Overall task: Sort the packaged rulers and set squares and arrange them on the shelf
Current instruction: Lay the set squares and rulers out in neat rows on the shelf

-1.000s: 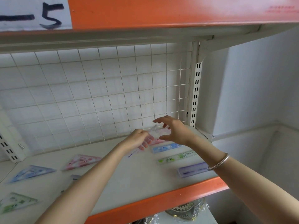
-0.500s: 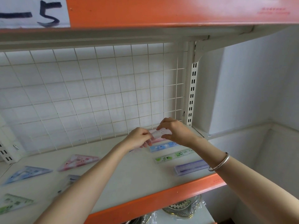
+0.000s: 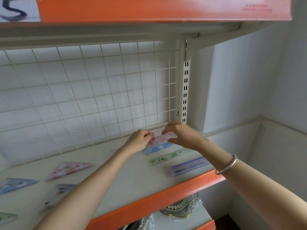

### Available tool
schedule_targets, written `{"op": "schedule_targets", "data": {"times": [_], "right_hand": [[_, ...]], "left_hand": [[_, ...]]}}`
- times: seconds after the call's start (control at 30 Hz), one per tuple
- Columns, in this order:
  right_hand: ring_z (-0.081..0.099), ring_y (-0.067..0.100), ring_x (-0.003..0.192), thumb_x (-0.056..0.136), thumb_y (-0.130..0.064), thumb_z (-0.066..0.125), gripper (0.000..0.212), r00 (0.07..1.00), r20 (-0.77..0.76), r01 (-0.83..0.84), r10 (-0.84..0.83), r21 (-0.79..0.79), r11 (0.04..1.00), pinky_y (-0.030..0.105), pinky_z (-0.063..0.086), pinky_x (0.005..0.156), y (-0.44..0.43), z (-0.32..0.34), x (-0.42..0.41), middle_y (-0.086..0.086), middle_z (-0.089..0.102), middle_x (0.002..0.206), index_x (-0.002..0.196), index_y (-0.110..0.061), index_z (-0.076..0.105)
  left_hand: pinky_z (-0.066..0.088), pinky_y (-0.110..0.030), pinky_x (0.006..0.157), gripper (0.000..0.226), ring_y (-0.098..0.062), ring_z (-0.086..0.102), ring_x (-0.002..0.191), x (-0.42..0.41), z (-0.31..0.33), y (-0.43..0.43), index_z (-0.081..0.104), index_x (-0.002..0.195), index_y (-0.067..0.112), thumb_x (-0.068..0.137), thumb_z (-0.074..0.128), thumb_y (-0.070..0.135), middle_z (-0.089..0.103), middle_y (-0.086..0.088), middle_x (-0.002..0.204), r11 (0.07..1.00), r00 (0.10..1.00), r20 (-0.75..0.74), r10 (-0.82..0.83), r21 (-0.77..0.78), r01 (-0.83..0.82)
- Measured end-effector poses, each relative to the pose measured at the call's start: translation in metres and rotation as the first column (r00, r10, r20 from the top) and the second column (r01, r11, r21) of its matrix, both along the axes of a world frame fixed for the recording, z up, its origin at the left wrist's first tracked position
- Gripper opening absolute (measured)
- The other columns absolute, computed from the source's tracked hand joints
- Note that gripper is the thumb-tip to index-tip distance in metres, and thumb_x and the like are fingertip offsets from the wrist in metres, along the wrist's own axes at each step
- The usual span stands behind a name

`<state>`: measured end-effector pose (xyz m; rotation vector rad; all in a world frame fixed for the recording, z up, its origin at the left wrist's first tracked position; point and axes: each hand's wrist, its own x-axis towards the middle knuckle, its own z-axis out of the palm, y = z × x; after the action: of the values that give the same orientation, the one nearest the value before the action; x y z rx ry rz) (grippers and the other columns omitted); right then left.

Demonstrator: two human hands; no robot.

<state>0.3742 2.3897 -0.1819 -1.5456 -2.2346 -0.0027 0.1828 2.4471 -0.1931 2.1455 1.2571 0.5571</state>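
Both hands hold a pink packaged ruler [image 3: 163, 136] low over the back right of the white shelf [image 3: 129, 178]. My left hand [image 3: 139, 140] pinches its left end and my right hand [image 3: 181, 136] pinches its right end. In front of it lie a blue ruler [image 3: 159, 147], a green ruler [image 3: 167, 157] and a purple ruler [image 3: 187, 166], side by side. On the left lie set squares: a pink one [image 3: 68, 170], a blue one [image 3: 16, 184], a purple one [image 3: 59, 191] partly behind my left forearm, and a green one [image 3: 6, 217] at the frame's edge.
A white wire grid [image 3: 93, 100] backs the shelf, with a slotted upright [image 3: 185, 90] at its right. The orange upper shelf edge [image 3: 149, 9] hangs overhead. The orange front lip [image 3: 166, 200] runs below my arms. Wrapped metal ware [image 3: 179, 208] sits on the lower shelf.
Both hands have carried the pink ruler down and back, closer to the shelf behind the blue ruler. The other packages have not moved.
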Motion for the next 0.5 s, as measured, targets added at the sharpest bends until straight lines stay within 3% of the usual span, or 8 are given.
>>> {"op": "schedule_targets", "data": {"times": [0.17, 0.3, 0.5], "right_hand": [[0.056, 0.020, 0.106, 0.078, -0.012, 0.074, 0.032, 0.995, -0.003, 0.094, -0.095, -0.101, 0.990, 0.024, 0.040, 0.089, -0.016, 0.001, 0.031, 0.003, 0.062, 0.111, 0.109, -0.014, 0.068], [0.058, 0.019, 0.097, 0.076, -0.012, 0.077, 0.033, 0.988, 0.005, 0.152, -0.153, -0.170, 0.974, 0.024, 0.042, 0.084, -0.032, 0.000, 0.048, 0.005, 0.065, 0.108, 0.108, -0.013, 0.069], [0.050, 0.009, 0.086, 0.076, -0.015, 0.077, 0.033, 0.980, -0.011, 0.190, -0.200, -0.267, 0.945, 0.013, 0.036, 0.075, -0.057, -0.005, 0.072, 0.003, 0.066, 0.104, 0.108, -0.015, 0.070]], "left_hand": [[0.031, -0.036, 0.093, 0.047, -0.028, 0.057, 0.108, 0.007, -0.007, 0.004, 0.063, 0.107, 0.017, 0.101, 0.027, 0.047, 0.068, -0.005, 0.106, 0.943, 0.952, -0.265, 0.150, 0.328, -0.057], [0.024, -0.039, 0.104, 0.043, -0.026, 0.048, 0.122, 0.017, -0.013, 0.002, 0.056, 0.124, 0.029, 0.101, 0.026, 0.048, 0.059, -0.002, 0.128, 0.932, 0.944, -0.309, 0.116, 0.362, 0.004], [0.022, -0.038, 0.106, 0.043, -0.025, 0.043, 0.126, 0.039, -0.021, -0.003, 0.052, 0.127, 0.031, 0.099, 0.028, 0.052, 0.053, -0.001, 0.135, 0.936, 0.921, -0.382, 0.078, 0.345, 0.063]]}}
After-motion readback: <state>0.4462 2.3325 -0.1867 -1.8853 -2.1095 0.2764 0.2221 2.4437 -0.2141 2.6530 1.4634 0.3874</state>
